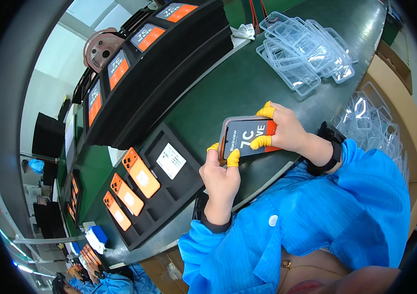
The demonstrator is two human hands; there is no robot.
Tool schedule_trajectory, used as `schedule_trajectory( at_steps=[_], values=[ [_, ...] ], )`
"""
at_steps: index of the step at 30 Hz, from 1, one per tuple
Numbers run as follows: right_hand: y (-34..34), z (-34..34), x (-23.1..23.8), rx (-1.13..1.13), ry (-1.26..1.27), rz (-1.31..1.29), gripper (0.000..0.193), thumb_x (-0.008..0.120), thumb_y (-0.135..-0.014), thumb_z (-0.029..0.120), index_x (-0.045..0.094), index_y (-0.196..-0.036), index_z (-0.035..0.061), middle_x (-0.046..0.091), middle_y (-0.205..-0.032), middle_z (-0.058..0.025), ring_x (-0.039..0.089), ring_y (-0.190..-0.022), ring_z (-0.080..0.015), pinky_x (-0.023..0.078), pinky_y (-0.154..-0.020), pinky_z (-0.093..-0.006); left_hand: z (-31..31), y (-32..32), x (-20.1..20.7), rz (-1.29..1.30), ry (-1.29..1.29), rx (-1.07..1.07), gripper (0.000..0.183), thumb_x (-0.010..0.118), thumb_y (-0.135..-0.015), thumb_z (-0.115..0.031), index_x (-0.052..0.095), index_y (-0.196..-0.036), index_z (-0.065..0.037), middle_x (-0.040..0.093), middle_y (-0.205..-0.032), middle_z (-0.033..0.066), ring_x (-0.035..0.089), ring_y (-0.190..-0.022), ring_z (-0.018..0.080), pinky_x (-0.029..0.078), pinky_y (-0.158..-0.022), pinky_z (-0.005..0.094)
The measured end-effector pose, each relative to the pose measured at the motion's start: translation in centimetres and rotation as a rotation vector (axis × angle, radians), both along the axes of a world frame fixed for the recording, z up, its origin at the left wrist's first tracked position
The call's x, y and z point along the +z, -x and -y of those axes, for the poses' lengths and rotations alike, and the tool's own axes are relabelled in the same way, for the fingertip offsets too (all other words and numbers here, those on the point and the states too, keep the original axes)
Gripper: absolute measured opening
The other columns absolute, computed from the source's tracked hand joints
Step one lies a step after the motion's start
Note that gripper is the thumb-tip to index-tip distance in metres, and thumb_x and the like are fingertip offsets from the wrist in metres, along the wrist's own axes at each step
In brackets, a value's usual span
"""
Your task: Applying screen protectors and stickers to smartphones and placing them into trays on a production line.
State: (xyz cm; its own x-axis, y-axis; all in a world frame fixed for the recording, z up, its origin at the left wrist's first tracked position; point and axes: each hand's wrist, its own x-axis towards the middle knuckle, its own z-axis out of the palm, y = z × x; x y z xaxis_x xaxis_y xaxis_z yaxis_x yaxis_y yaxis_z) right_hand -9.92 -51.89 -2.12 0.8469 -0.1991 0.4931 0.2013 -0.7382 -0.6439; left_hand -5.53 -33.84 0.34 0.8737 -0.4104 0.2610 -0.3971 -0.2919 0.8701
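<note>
A smartphone point(247, 137) with a grey and orange printed screen film lies level between my two hands. A clear rim, apparently a transparent case, shows along its far edge. My left hand point(221, 179) grips the phone's left end between thumb and finger. At the other end my right hand point(289, 128) pinches it by the long sides. Yellow finger cots cover several of my fingertips. To the left, a black foam tray point(173, 188) holds orange phones point(141, 174) back side up, beside a white label point(171, 161) in one slot.
Stacked black trays point(169, 73) with film-covered phones rise at the back left. Clear plastic cases point(309, 51) lie piled on the green bench point(208, 98) at far right. More fill a cardboard box point(416, 142) at my right. Another person point(115, 279) works at lower left.
</note>
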Motion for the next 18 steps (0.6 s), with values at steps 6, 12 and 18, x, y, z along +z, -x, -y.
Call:
schedule_trajectory(
  at_steps=[6,12,18],
  values=[
    [0.1,-0.1,0.1,-0.073,0.066,0.086,0.057,0.076,-0.051,0.039,0.057,-0.087,-0.0017,0.057,-0.079,-0.0151,0.056,-0.079,-0.0323,0.044,-0.076,-0.0364,-0.4,-1.4,-0.2,-0.142,-0.086,0.024,0.021,0.057,-0.078,-0.006,0.051,-0.095,0.005,0.059,-0.078,0.0072,0.057,-0.072,0.0112,0.045,-0.065,0.0235],
    [0.4,0.5,1.5,0.114,-0.437,-0.257,0.047,0.078,-0.057,0.027,0.056,-0.087,-0.0023,0.061,-0.081,-0.0104,0.059,-0.073,-0.0182,0.046,-0.072,-0.0275,-1.6,-1.0,0.8,-0.091,-0.002,-0.25,0.058,0.065,-0.073,-0.014,0.035,-0.118,0.006,0.049,-0.111,0.0161,0.052,-0.097,0.0232,0.041,-0.082,0.03],
    [0.7,-0.3,1.0,0.322,-0.719,-0.282,0.042,0.076,-0.062,0.02,0.054,-0.092,-0.0013,0.061,-0.083,-0.0064,0.055,-0.075,-0.0096,0.045,-0.069,-0.0238,-0.6,-0.8,1.4,0.363,-0.097,-0.119,0.061,0.067,-0.071,-0.019,0.037,-0.12,0.0,0.046,-0.116,0.0144,0.046,-0.106,0.0262,0.037,-0.088,0.0333]
  ],
)
